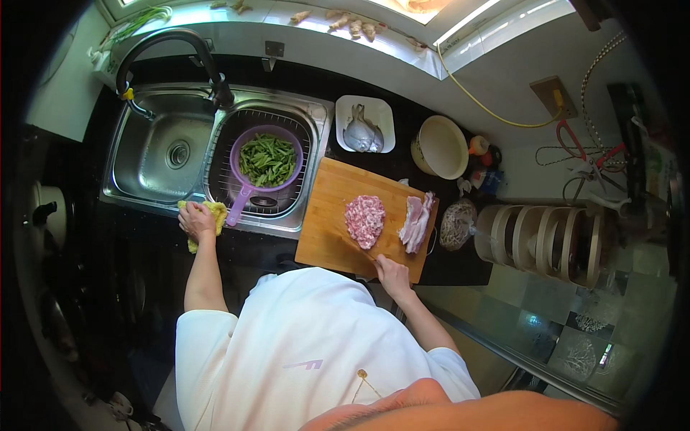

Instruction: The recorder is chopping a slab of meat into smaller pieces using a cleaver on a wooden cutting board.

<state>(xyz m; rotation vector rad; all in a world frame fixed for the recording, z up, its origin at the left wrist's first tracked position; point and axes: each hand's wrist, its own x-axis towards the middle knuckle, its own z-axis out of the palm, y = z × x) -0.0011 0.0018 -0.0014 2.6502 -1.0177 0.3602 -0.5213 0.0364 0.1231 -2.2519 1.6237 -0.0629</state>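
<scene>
My left hand (197, 220) presses on a yellow cloth (218, 211) at the front rim of the steel sink, close to the handle of a purple plastic strainer (237, 209). Cut green vegetables (267, 159) fill the strainer, which sits over the right basin. At the near edge of a wooden cutting board (329, 186), my right hand (393, 276) grips what looks like a knife (367, 255), seen nearly edge-on and hard to make out. Minced raw meat (365, 221) lies in a mound just beyond it. Strips of raw meat (415, 223) rest on the board's right side.
Behind the board stand a white tray of fish (362, 132) and a cream bowl (441, 147). A tied plastic bag (458, 223) and a slotted rack (539, 242) are at the right. A dark faucet (220, 91) arches over the left basin (161, 145). Ginger (340, 21) lies on the windowsill.
</scene>
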